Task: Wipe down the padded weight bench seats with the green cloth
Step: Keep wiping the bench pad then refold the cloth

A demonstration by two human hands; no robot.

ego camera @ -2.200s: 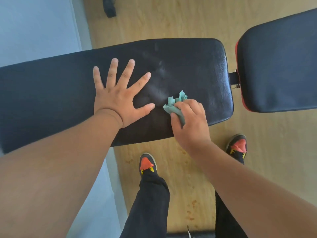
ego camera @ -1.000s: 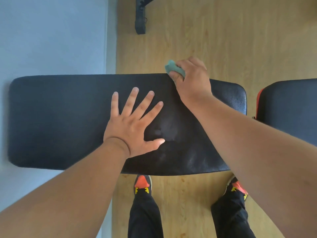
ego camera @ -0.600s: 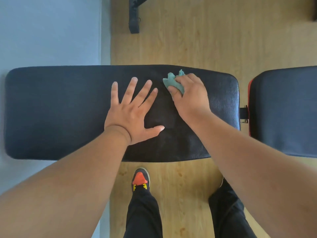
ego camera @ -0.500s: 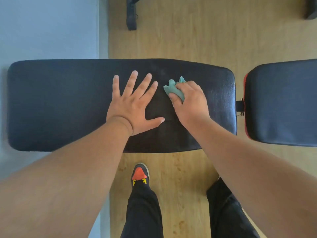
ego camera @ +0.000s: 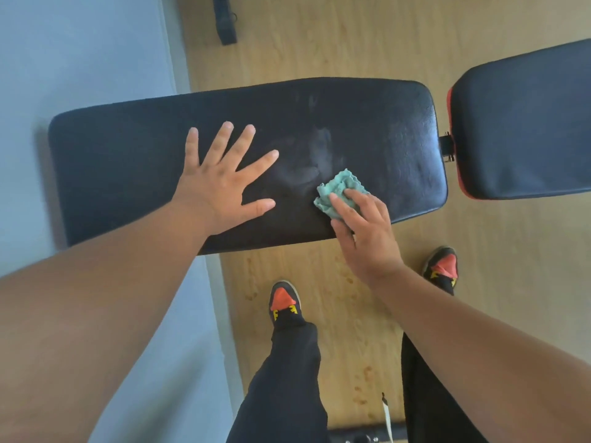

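two padded black bench pads are in view: one long bench pad (ego camera: 128, 161) across the middle, and a second pad (ego camera: 524, 129) with a red edge to the right, joined by a small metal link (ego camera: 446, 145). one green cloth (ego camera: 335, 190) lies bunched on the long pad, near its near edge and right of centre. two hands are present. the left hand (ego camera: 220, 187) lies flat on the long pad, fingers straight and spread, grip relaxed and holding nothing. the right hand (ego camera: 364, 231) has its grip on the green cloth, fingers curled over it and pressing it onto the pad surface. pale smear marks (ego camera: 313, 161) show on the pad just far of the cloth. two shoes with orange toes, left shoe (ego camera: 283, 302) and right shoe (ego camera: 443, 266), stand on the wooden floor (ego camera: 351, 43) near the bench. one dark bar (ego camera: 225, 20) lies on the floor at the far side. no containers are visible.
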